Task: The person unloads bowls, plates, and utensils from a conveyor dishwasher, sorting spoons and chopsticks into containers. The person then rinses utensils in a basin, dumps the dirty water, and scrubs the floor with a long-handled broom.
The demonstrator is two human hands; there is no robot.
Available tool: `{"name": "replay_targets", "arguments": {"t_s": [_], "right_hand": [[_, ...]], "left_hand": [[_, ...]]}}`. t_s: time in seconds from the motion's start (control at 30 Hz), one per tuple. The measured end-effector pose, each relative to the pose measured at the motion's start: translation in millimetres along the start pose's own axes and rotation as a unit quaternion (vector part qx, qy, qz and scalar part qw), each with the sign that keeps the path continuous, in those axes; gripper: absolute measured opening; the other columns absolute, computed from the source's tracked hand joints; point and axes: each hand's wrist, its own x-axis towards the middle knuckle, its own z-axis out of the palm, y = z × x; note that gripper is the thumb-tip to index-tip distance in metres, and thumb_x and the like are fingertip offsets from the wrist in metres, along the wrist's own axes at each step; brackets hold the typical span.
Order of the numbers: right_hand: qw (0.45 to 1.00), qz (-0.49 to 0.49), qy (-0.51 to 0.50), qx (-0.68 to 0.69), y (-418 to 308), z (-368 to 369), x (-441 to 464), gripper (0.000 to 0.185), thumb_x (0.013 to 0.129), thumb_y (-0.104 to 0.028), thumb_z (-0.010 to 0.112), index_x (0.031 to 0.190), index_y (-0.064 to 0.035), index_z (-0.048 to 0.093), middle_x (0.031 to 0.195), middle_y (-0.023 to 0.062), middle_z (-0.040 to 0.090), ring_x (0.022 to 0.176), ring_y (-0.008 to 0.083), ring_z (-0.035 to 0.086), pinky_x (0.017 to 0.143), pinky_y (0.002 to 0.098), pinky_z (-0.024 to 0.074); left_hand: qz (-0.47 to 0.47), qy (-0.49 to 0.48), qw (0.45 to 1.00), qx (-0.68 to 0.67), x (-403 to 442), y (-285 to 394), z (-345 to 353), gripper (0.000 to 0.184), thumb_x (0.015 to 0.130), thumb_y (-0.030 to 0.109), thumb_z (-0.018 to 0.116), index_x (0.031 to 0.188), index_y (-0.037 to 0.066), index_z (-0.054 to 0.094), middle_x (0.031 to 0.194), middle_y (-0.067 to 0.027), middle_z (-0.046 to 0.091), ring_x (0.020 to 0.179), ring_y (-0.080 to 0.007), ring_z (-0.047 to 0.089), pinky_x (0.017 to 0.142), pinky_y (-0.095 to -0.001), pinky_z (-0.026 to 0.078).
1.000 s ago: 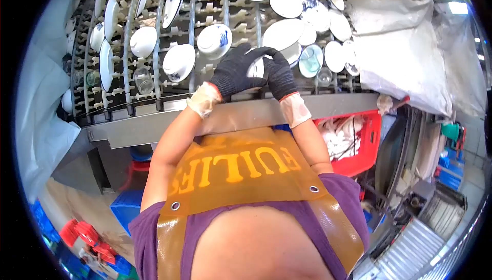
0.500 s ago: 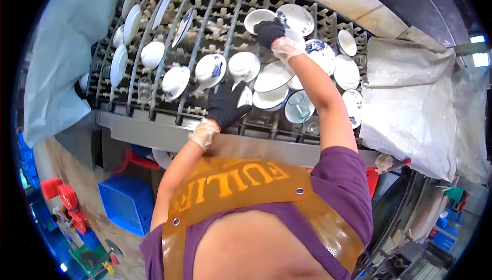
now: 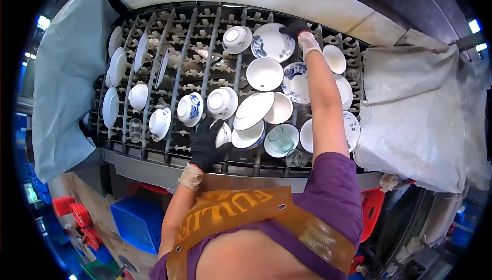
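My left hand (image 3: 209, 146), in a black glove, is at the front of the rack conveyor (image 3: 200, 70), its thumb and fingers around a small white bowl (image 3: 222, 134). Far back on the right, my right hand (image 3: 295, 29) has its fingers at the rim of a blue-patterned plate (image 3: 272, 43), which lies on the rack. A white bowl turned upside down (image 3: 237, 39) sits just left of that plate. An open white bowl (image 3: 265, 74) is in front of it. Nearer the front, an oval white dish (image 3: 253, 111) rests over other bowls.
Bowls and tilted plates (image 3: 118, 67) stand in the rack's left rows. A greenish glass (image 3: 281, 139) lies in a bowl near the front edge. Plastic curtains (image 3: 410, 116) hang at both ends. A blue bin (image 3: 137, 223) is on the floor.
My right hand has moved from the front to the far side, passing a white bowl and reaching the patterned plate. My left hand has stayed near the front by the small bowl. The camera view has shifted.
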Motion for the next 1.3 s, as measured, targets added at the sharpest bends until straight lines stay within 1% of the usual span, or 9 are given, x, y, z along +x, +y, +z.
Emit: {"name": "replay_targets", "arguments": {"t_s": [0.13, 0.3, 0.47, 0.53, 0.63, 0.73, 0.87, 1.07, 1.3], "right_hand": [[0.958, 0.025, 0.217, 0.186, -49, -43, -29, 0.041, 0.074, -0.041, 0.056, 0.088, -0.0029, 0.064, 0.086, 0.0158, 0.065, 0.084, 0.0344, 0.060, 0.078, 0.0399, 0.0468], [0.942, -0.308, -0.128, -0.028, -53, -10, -60, 0.045, 0.071, -0.040, 0.062, 0.099, -0.0056, 0.062, 0.094, 0.0154, 0.064, 0.088, 0.0323, 0.060, 0.079, 0.0388, 0.0471], [0.978, -0.164, -0.122, -0.039, -75, -26, -114, 0.029, 0.071, -0.032, 0.062, 0.090, -0.0108, 0.067, 0.091, 0.0162, 0.063, 0.088, 0.0325, 0.060, 0.079, 0.0387, 0.0472], [0.998, -0.003, 0.031, -0.063, -82, -43, -123, 0.025, 0.074, -0.022, 0.056, 0.095, -0.0118, 0.065, 0.094, 0.0159, 0.063, 0.088, 0.0317, 0.060, 0.077, 0.0397, 0.0478], [0.964, -0.064, 0.257, -0.018, -69, -54, -133, 0.036, 0.075, -0.023, 0.051, 0.110, -0.0126, 0.056, 0.107, 0.0163, 0.058, 0.096, 0.0307, 0.057, 0.082, 0.0402, 0.0452], [0.958, -0.105, 0.259, -0.068, -29, -10, -149, 0.038, 0.075, -0.025, 0.053, 0.110, -0.0106, 0.057, 0.109, 0.0184, 0.057, 0.098, 0.0334, 0.055, 0.089, 0.0415, 0.0412], [0.998, 0.049, 0.001, -0.035, 3, 10, -200, 0.038, 0.068, -0.027, 0.058, 0.102, -0.0087, 0.058, 0.102, 0.0173, 0.058, 0.093, 0.0319, 0.057, 0.085, 0.0394, 0.0421], [0.991, -0.021, 0.126, -0.049, 5, 1, -191, 0.029, 0.049, -0.023, 0.067, 0.075, -0.0115, 0.067, 0.078, 0.0111, 0.064, 0.073, 0.0301, 0.062, 0.066, 0.0403, 0.0497], [0.962, 0.017, 0.272, -0.020, -111, -115, -303, 0.023, 0.057, -0.030, 0.064, 0.066, -0.0094, 0.063, 0.058, 0.0061, 0.057, 0.059, 0.0272, 0.059, 0.055, 0.0356, 0.0474]], "left_hand": [[0.001, 0.002, 0.999, 0.045, -2, 7, -2, 0.069, 0.062, 0.043, 0.071, 0.121, 0.014, 0.049, 0.124, -0.0158, 0.045, 0.113, -0.0311, 0.044, 0.095, -0.0460, 0.029], [0.008, 0.005, 0.998, 0.068, -2, 4, 2, 0.070, 0.062, 0.043, 0.071, 0.121, 0.014, 0.048, 0.124, -0.0180, 0.045, 0.115, -0.0321, 0.042, 0.095, -0.0460, 0.029], [0.031, 0.003, 0.999, 0.038, 0, 0, -1, 0.069, 0.062, 0.041, 0.071, 0.121, 0.013, 0.048, 0.125, -0.0189, 0.044, 0.117, -0.0334, 0.041, 0.093, -0.0459, 0.032], [0.045, 0.003, 0.999, 0.026, -5, -3, 0, 0.067, 0.063, 0.039, 0.071, 0.120, 0.012, 0.049, 0.125, -0.0190, 0.044, 0.116, -0.0336, 0.041, 0.093, -0.0461, 0.032], [0.074, 0.015, 0.994, 0.083, -4, 4, -6, 0.068, 0.065, 0.039, 0.072, 0.121, 0.011, 0.047, 0.119, -0.0188, 0.049, 0.108, -0.0348, 0.048, 0.089, -0.0437, 0.039], [0.055, 0.008, 0.998, 0.012, -5, -12, 8, 0.068, 0.066, 0.043, 0.070, 0.122, 0.012, 0.048, 0.123, -0.0212, 0.045, 0.116, -0.0367, 0.041, 0.095, -0.0454, 0.034], [0.150, 0.004, 0.989, 0.014, 2, -33, 19, 0.069, 0.066, 0.037, 0.072, 0.119, 0.001, 0.048, 0.122, -0.0253, 0.046, 0.118, -0.0405, 0.038, 0.099, -0.0444, 0.031], [0.121, 0.026, 0.963, -0.241, -2, 4, 3, 0.046, 0.076, 0.006, 0.061, 0.119, -0.001, 0.047, 0.123, -0.0163, 0.046, 0.116, -0.0296, 0.041, 0.100, -0.0376, 0.030], [0.135, -0.003, 0.863, -0.486, 22, 77, -3, 0.061, 0.084, 0.012, 0.057, 0.136, 0.005, 0.024, 0.131, -0.0129, 0.038, 0.116, -0.0239, 0.042, 0.095, -0.0353, 0.036]]}}
